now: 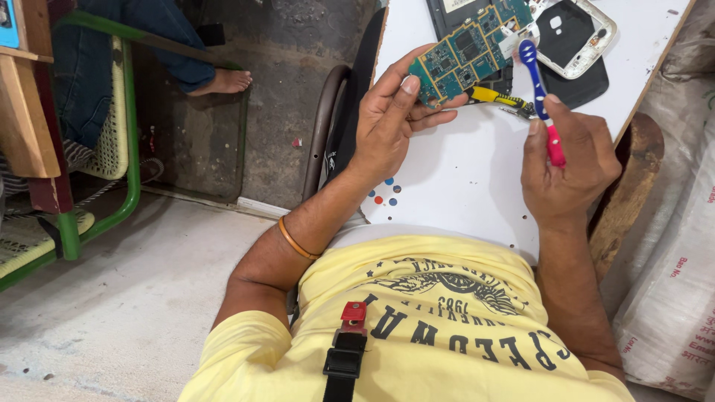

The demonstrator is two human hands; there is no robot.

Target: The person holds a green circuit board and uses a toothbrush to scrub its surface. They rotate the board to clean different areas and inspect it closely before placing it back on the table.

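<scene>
Yellow shirt cloth with a black strap and red clip fills the near bottom of the view, hiding the person's lap and the near edge of the white surface. Left hand grips a green circuit board by its lower end, thumb across the face, fingers curled behind; the board tilts up above the surface's middle. Right hand is clenched around the red grip of a blue toothbrush, whose head touches the board's upper right part. Under the board lie a yellow-handled tool, mostly covered, and a black phone back with a white frame, cut off by the top edge.

Bare concrete floor spreads to the left, with a green-framed chair and another person's bare foot beyond it. White sacks crowd the surface's right edge; its near middle is bare white.
</scene>
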